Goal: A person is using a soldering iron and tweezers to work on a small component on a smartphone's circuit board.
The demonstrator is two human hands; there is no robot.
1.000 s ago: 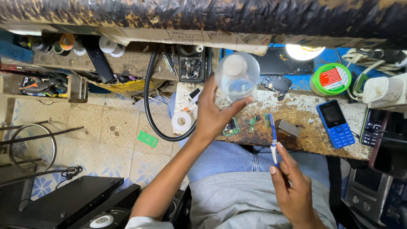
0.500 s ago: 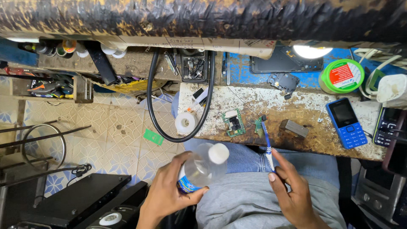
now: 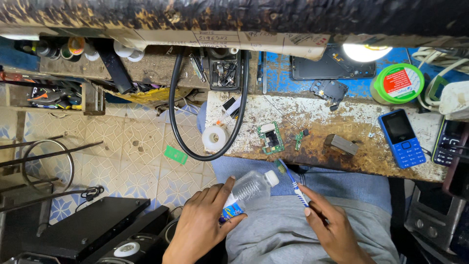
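My left hand (image 3: pixel 202 222) grips a clear plastic bottle (image 3: pixel 246 193) with a white cap and a blue label, held tilted over my lap. My right hand (image 3: pixel 330 225) holds a blue and white toothbrush (image 3: pixel 292 181), its bristle end pointing up toward the bench edge, close to the bottle's cap. On the worn bench (image 3: pixel 342 146) just above lie a green circuit board (image 3: pixel 270 138) and a smaller green board piece (image 3: pixel 298 141).
A blue keypad phone (image 3: pixel 401 138), a grey block (image 3: pixel 340 144), a white tape roll (image 3: pixel 214 138) and a black cable loop (image 3: pixel 205 102) lie on the bench. A green-lidded tin (image 3: pixel 396 83) and a lamp (image 3: pixel 366 51) stand behind. Black equipment (image 3: pixel 93 227) sits on the tiled floor at left.
The left hand brought the bottle down from above the bench to my lap, and it now lies lower and more tilted beside the toothbrush. The right hand stayed in my lap.
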